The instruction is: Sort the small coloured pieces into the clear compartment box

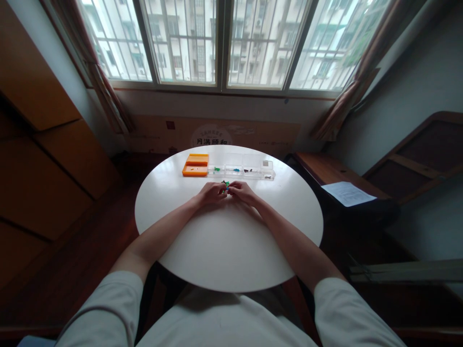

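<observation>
Between my left hand and right hand, I see small green and blue bits, pinched by both. I guess I'm fiddling with them; next needs a gentle, steady grip.

The single view looks out from the wearer's head, facing forward and steeply down over a round, glossy white table in the middle of the frame. The wearer's white fabric shirt fills the bottom edge, close to the lens; the bare left hand and bare right hand appear small near the centre, well away from it. The wide field reaches a barred, metal-framed window along the top, flat orange-brown cabinet panels at left and a brown wooden bench at right.
</observation>
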Tool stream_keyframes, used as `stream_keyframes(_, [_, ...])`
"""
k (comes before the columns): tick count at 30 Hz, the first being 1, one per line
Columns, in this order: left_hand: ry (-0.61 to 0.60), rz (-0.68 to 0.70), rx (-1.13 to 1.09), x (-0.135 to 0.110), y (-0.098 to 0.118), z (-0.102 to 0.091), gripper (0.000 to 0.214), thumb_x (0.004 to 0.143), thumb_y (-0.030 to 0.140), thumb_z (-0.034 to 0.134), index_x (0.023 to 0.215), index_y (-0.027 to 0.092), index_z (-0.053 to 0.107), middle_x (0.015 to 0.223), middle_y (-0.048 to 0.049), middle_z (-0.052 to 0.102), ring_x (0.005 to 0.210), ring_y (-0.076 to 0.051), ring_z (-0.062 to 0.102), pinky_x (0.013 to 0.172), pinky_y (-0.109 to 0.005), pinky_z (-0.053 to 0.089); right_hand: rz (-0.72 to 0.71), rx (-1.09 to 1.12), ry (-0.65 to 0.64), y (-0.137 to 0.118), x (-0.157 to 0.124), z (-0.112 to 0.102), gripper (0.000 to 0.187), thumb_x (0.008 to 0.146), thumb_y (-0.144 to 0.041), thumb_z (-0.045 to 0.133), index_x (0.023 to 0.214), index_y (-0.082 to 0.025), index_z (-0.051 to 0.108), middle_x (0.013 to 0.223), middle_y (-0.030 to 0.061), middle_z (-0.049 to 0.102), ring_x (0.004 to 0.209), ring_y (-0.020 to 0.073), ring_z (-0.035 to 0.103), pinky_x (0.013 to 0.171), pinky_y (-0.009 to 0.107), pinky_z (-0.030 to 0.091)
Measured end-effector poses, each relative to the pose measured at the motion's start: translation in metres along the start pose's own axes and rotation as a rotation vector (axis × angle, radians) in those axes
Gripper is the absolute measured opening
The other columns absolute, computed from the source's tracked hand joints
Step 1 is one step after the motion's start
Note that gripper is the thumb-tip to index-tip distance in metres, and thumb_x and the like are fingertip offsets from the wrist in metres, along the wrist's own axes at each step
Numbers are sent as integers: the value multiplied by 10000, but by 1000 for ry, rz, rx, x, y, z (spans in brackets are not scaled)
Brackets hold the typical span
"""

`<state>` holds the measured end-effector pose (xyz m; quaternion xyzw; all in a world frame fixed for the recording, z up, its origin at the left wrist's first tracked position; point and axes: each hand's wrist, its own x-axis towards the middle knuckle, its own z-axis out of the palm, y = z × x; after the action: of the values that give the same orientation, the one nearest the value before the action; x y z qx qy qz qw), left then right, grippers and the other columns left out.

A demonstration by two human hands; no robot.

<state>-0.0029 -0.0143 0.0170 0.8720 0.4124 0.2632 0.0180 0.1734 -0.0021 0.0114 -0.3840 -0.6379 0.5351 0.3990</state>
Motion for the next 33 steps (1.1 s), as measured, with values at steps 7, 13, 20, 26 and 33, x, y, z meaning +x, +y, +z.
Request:
stream_keyframes(7, [15,16,-4,1,-1,0,230,799,294,445,691,173,608,609,-1,595,524,-95,475,528,-208,295,1,7,11,-1,0,1,204,671,-311,640,765,-132,619,622,15,615,541,89,517,516,213,405])
stream_keyframes(13, [9,1,2,0,-1,0,236,808,303,444,699,175,609,625,-4,604,534,-98,488,535,-207,299,-3,15,4,0,0,1,217,674,-322,636,780,-133,621,638,18,620,560,93,527,526,215,408])
stream_keyframes(20, [16,-25,12,0,0,0,241,806,322,448,711,181,618,629,-8,606,549,-109,505,538,-217,304,11,14,12,-2,0,2,209,666,-315,640,772,-137,617,620,14,617,531,89,517,506,214,404])
stream_keyframes(26, [8,-20,-16,1,-1,1,242,807,305,442,727,176,631,621,-4,600,539,-102,493,533,-214,304,7,22,5,-4,-1,2,237,661,-336,656,787,-141,605,629,15,625,554,96,533,526,219,414])
stream_keyframes(33, [11,10,-12,1,-2,2,240,808,295,439,723,177,630,616,-5,597,532,-100,481,534,-213,296,14,42,3,-2,-1,1,287,641,-371,683,792,-149,581,612,5,618,552,96,533,526,218,409])
